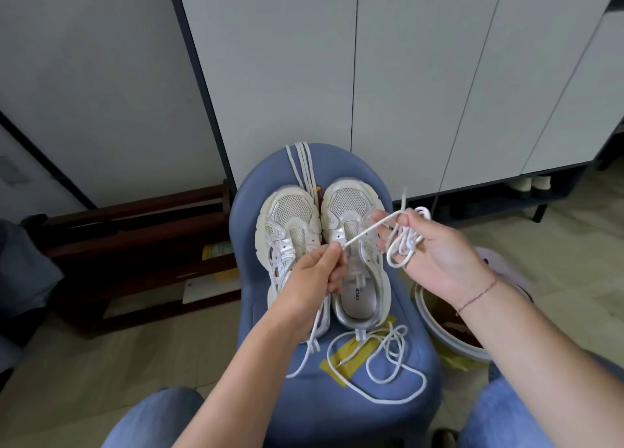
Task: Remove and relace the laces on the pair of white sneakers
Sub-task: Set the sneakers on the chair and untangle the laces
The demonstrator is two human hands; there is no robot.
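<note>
my left hand (315, 275) pinches lace (366, 233) end, frame centre | my right hand (439, 258) holds its loops, fingers curled | both sneakers (293, 211) on stool (388, 420)

- My left grip (317, 275) and right grip (435, 255) are bare hands on bare forearms.
- A thin red string bracelet (477, 294) circles my right wrist.
- Faded blue denim jeans (152, 417) cover both my knees at the bottom edge.

Soft, even, perhaps daylight; wide-angle bending at edges, corners dim.
</note>
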